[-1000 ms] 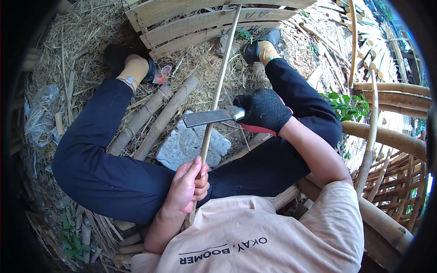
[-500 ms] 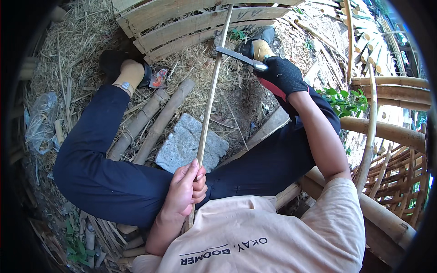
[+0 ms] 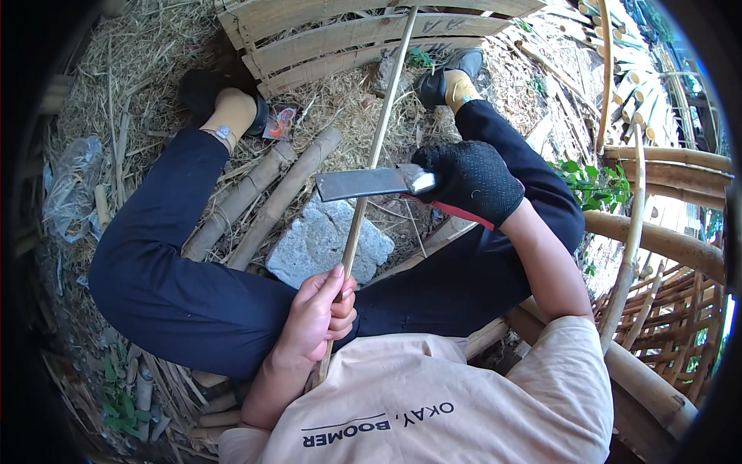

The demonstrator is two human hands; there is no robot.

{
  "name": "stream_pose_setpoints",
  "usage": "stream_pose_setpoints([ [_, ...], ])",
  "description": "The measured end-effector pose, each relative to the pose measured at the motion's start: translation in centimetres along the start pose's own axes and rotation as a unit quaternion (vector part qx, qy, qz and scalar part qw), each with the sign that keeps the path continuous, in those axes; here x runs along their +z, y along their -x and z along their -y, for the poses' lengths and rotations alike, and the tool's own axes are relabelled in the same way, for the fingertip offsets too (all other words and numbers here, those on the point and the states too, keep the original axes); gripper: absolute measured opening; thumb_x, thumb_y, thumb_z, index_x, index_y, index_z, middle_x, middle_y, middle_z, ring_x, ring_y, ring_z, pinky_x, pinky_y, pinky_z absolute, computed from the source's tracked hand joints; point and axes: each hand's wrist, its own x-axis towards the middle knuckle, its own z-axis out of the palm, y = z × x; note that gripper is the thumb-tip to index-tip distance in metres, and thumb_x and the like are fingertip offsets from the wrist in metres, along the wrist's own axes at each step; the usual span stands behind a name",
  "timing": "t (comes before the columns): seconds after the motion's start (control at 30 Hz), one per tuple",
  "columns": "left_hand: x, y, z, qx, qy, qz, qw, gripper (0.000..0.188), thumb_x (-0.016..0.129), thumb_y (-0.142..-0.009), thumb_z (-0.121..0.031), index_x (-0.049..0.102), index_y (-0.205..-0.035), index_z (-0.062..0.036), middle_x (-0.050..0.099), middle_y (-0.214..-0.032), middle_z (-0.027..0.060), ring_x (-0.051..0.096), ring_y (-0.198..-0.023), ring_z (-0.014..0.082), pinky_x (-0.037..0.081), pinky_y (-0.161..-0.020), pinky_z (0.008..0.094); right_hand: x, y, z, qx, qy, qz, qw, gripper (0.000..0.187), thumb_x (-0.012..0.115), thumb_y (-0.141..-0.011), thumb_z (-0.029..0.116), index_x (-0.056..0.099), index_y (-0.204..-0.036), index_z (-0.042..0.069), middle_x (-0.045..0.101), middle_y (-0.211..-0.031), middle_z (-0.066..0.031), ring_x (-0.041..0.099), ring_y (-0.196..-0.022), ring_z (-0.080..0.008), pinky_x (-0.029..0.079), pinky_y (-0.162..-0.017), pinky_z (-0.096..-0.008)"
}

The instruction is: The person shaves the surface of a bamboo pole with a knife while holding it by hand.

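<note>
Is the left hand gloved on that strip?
No: the left hand, closed around the long strip, is bare, and only the right hand wears a black glove.

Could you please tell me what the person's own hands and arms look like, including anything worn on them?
The right hand wears a black, finely patterned fabric-like glove with red showing along its lower edge. The left hand is ungloved. Both forearms are uncovered, with short sleeves of a beige T-shirt above them.
</note>
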Motion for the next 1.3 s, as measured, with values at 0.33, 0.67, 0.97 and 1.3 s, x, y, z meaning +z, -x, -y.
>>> stream_pose_setpoints([
  [0.33, 0.1, -0.4, 0.5, 0.005, -0.020, -0.017, 1.000, 0.038, 0.035, -0.108, -0.038, 0.043, -0.081, -0.0120, 0.023, -0.054, -0.0084, 0.016, -0.039, 0.0009, 0.014, -0.033, 0.0206, 1.7, 0.0, 1.1, 0.023, 0.007, 0.123, 0.992, 0.026, 0.069, -0.074, 0.034, 0.073, -0.089, 0.012, 0.066, -0.072, -0.0183, 0.067, -0.072, -0.0372, 0.053, -0.068, -0.0460],
  [0.67, 0.6, -0.3, 0.9, 0.002, -0.044, -0.040, 0.998, 0.038, 0.036, -0.108, -0.038, 0.041, -0.079, -0.0124, 0.023, -0.054, -0.0085, 0.016, -0.039, 0.0008, 0.014, -0.033, 0.0207, 1.8, -1.4, -2.3, 0.145, 0.027, 0.035, 0.988, 0.020, 0.069, -0.076, 0.030, 0.073, -0.086, 0.013, 0.068, -0.074, -0.0167, 0.067, -0.073, -0.0352, 0.054, -0.070, -0.0436],
  [0.97, 0.4, 0.0, 0.4, 0.008, -0.011, -0.014, 1.000, 0.037, 0.035, -0.108, -0.036, 0.043, -0.081, -0.0115, 0.022, -0.055, -0.0087, 0.017, -0.040, 0.0010, 0.015, -0.034, 0.0204, 1.7, -0.5, -2.9, 0.115, 0.027, -0.026, 0.993, 0.030, 0.074, -0.078, 0.042, 0.073, -0.085, 0.013, 0.065, -0.069, -0.0145, 0.066, -0.069, -0.0363, 0.052, -0.065, -0.0433],
  [1.3, -0.1, 0.1, 0.5, -0.028, 0.038, 0.013, 0.999, 0.040, 0.032, -0.108, -0.040, 0.041, -0.080, -0.0136, 0.021, -0.054, -0.0085, 0.016, -0.040, 0.0015, 0.014, -0.034, 0.0208, 2.2, 0.4, 2.8, -0.018, 0.004, 0.188, 0.982, 0.028, 0.068, -0.077, 0.035, 0.072, -0.092, 0.013, 0.067, -0.074, -0.0188, 0.067, -0.074, -0.0393, 0.053, -0.070, -0.0475],
])
